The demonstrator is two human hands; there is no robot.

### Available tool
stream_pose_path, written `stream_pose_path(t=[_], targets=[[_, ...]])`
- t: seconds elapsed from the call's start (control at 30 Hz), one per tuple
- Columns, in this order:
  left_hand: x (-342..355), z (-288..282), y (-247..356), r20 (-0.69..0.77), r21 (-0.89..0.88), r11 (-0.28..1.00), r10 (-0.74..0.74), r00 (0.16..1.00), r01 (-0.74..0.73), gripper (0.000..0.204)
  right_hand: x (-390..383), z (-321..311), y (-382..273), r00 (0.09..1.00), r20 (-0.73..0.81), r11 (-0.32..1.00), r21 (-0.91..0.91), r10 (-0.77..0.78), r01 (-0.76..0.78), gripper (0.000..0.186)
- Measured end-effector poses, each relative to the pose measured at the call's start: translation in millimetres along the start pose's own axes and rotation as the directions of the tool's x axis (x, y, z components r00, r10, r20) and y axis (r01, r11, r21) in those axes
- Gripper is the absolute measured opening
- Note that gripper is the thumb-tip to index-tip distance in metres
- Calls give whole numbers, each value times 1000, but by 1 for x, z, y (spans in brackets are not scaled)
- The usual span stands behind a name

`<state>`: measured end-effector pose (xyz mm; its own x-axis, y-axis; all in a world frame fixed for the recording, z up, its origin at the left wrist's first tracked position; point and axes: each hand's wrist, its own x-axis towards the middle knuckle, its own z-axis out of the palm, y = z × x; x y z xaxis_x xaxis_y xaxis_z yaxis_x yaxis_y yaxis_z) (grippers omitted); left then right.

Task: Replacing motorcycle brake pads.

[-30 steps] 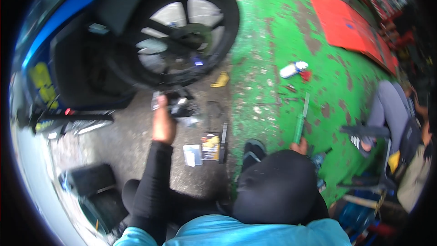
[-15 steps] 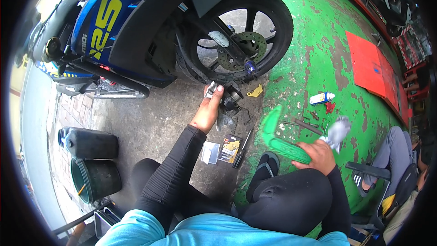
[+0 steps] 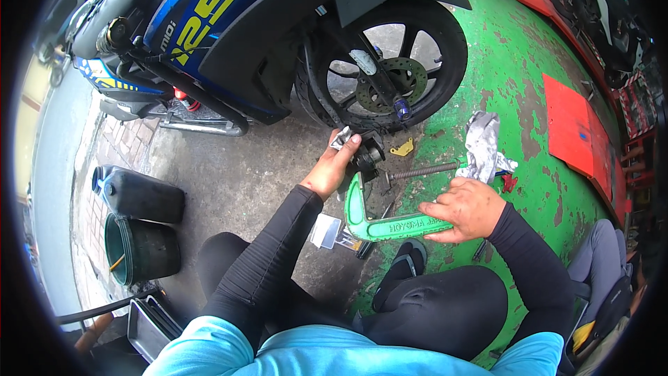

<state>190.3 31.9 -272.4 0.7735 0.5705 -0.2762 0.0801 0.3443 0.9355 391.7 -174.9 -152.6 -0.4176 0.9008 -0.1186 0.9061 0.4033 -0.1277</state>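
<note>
Hands are working apart near a wheel [image 3: 408, 40], the left hand [image 3: 332, 168] gripping a dark caliper [image 3: 367, 157] and the right hand [image 3: 473, 209] holding a green C-clamp [image 3: 390, 228] by its frame, one end close beside the caliper. The clamp (likely rigid, heavy metal) is probably demanding a firm hold along that frame; the caliper is looking dense, perhaps greasy, best gripped around its outer body.

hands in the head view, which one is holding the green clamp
The right hand, with thumb and fingers about the frame of the green clamp. The left hand instead holds the dark metal part below the wheel.
</note>
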Motion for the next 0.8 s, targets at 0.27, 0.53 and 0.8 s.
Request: stream_pose_path(t=[0.27,0.53,0.8], targets=[[11,-23,-16,102,2,999,34,994,-34,67,4,0,21,999,-29,995,91,-44,46,38],[7,-26,1,248,-35,999,47,968,-39,70,20,0,31,992,-29,976,180,-119,122,37],[0,-32,12,254,103,992,50,966,-79,77,36,-8,37,978,-57,951,230,-200,207,38]])
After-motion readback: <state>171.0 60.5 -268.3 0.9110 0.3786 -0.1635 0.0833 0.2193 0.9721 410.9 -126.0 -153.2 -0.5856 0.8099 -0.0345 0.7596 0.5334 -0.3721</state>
